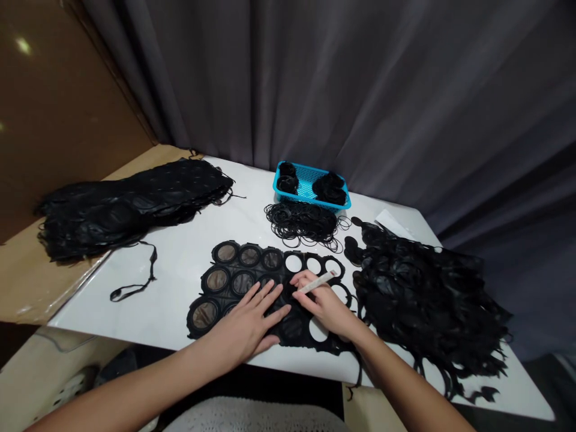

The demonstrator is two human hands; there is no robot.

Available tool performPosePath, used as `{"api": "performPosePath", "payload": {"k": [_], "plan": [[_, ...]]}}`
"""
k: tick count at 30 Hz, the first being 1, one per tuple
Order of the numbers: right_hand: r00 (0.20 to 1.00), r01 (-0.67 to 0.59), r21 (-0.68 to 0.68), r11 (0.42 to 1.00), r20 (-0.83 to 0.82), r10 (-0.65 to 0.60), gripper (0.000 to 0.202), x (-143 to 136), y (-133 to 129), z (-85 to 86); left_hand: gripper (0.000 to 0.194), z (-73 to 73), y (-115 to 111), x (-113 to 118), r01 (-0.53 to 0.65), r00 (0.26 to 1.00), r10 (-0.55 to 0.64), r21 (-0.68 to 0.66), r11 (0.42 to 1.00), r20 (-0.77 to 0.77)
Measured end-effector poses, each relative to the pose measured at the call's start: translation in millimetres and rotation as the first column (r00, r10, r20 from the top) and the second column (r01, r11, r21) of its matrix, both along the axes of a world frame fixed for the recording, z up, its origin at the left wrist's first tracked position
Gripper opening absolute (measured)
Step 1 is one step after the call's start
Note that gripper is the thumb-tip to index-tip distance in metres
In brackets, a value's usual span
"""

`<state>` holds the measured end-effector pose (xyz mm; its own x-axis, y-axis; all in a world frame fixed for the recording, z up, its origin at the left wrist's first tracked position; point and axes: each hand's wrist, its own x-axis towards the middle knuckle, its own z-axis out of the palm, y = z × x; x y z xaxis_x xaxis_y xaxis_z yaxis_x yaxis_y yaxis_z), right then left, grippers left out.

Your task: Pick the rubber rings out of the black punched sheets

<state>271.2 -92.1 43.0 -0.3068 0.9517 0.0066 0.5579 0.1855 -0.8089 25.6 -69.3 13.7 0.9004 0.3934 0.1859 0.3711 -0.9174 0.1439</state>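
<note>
A black rubber-like sheet (234,303) with rows of moulded rings lies flat in front of me. Thin dark film fills the rings on its left side, while several on the right are open and show the white table. My left hand (252,321) rests on the sheet, fingers spread and pressing it down. Between the fingers of my right hand (321,303) is a slim white pen-like tool (318,281), its lower tip hidden by the hand over the middle of the sheet.
On the left lies a thick stack of black sheets (130,204), with a loose black strip (153,264) below it. A blue basket (306,191) holding black rings stands behind a pile of thin rings (301,222). Black scraps (418,294) heap up at right, near white paper (392,223).
</note>
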Motion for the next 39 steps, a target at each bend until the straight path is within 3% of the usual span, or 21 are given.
{"api": "performPosePath", "payload": {"k": [9,16,19,22,24,27,31,33,39], "plan": [[0.995,-0.013,0.052,0.999,0.096,0.008,0.015,-1.9,-0.5,-0.1,0.066,0.1,-0.2,0.9,0.000,1.000,0.000,0.008,1.000,0.012],[0.904,-0.058,0.329,0.943,0.417,-0.090,0.016,-24.4,-20.0,-20.0,0.065,3.1,0.0,1.3,0.008,1.000,-0.008,-0.001,1.000,0.005],[0.919,0.140,0.405,0.904,0.286,-0.270,0.017,-7.3,-4.5,-19.5,0.062,1.4,1.5,1.4,0.004,1.000,-0.004,-0.005,1.000,0.008],[0.852,0.417,0.436,0.797,0.119,-0.510,0.022,21.5,13.1,-6.5,0.058,2.0,2.3,0.7,0.005,1.000,-0.005,-0.012,1.000,0.016],[0.830,0.465,0.437,0.770,0.086,-0.551,0.023,31.6,13.9,4.0,0.058,4.3,-0.1,-1.2,0.013,0.999,-0.012,-0.015,1.000,0.038],[0.885,0.380,0.406,0.831,0.101,-0.454,0.021,23.4,-3.9,14.7,0.055,7.5,-10.2,-6.2,0.065,0.996,-0.062,-0.034,0.997,0.070],[0.979,0.129,0.272,0.954,0.119,-0.166,0.018,-6.3,-37.8,16.3,0.059,5.4,-27.5,-13.9,0.134,0.990,-0.132,-0.050,0.990,0.048],[0.993,0.033,0.158,0.987,0.107,-0.051,0.017,-15.9,-49.1,12.9,0.065,2.7,-32.6,-16.7,0.127,0.992,-0.126,-0.050,0.991,0.026],[0.999,0.043,-0.005,0.999,-0.019,-0.043,0.017,-19.1,-59.2,0.0,0.068,-1.0,-33.2,-19.6,0.124,0.992,-0.122,-0.077,0.989,0.025]]}}
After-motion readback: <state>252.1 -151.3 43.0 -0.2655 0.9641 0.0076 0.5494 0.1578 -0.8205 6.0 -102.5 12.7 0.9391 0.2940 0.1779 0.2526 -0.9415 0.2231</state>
